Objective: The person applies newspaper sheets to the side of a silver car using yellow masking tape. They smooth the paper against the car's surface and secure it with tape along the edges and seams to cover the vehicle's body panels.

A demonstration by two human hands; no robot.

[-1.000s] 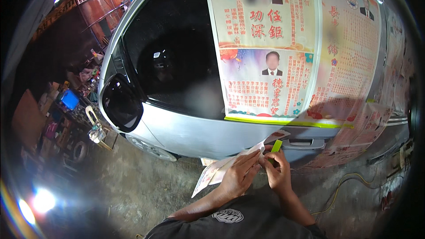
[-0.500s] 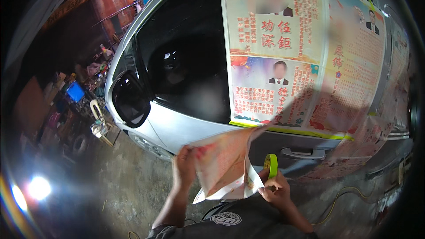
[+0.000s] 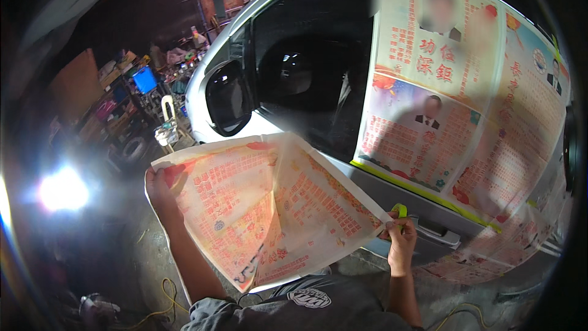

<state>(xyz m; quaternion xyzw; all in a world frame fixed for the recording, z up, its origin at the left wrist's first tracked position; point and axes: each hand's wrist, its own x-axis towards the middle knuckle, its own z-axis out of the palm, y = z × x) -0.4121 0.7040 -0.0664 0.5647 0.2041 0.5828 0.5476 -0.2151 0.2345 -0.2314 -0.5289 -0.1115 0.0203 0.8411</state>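
An opened newspaper sheet (image 3: 324,214), printed in red and orange, stretches between my two hands with a fold down its middle. My left hand (image 3: 162,195) is closed on the sheet's left edge. On the far side, my right hand (image 3: 401,238) pinches the right corner and also keeps a roll of yellow-green masking tape (image 3: 399,211) in its fingers. The sheet hangs in front of the silver car's front door, beside the door handle (image 3: 438,234). Newspaper (image 3: 407,107) covers the rear part of the car's side, with a strip of green masking tape (image 3: 422,197) along its lower edge.
The side mirror (image 3: 228,98) sticks out at the left of the dark front window (image 3: 300,73). A bright lamp (image 3: 64,190) shines at the left. Behind it stand a chair (image 3: 168,110), a blue box (image 3: 144,79) and clutter. A yellow cable (image 3: 168,297) lies on the floor.
The newspaper sheet has gone from bunched and folded to spread wide. My left hand has moved left and slightly up, my right hand slightly right and up. The view has shifted left.
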